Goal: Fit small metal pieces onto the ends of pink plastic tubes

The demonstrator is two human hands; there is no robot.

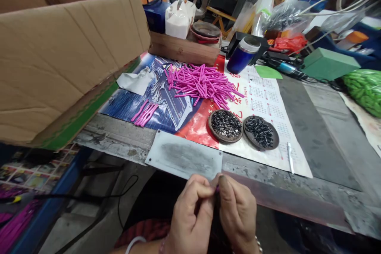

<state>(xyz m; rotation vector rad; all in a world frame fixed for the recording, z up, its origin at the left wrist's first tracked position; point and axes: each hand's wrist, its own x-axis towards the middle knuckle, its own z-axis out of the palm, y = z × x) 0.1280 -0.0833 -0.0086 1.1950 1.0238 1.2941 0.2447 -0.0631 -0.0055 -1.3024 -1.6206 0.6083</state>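
Brown dishes (pixel 225 126) hold black screws | left hand (pixel 190 218), right hand (pixel 238 214) pinch pink tube (pixel 217 189)

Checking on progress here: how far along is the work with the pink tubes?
Done, by the look: a small set of pink tubes lies apart. In hand: left hand and right hand pinch one small pink piece between them. Left: the big pink pile and two dishes of dark parts.

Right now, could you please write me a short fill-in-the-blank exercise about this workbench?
1. The loose pile of tubes on the calendar poster is coloured ____.
2. Near the bench edge sit ____ round dishes of small dark parts.
3. The mug behind the pile is coloured ____.
4. The left hand and right hand pinch a small pink piece ____ them.

Missing words: pink; two; blue; between
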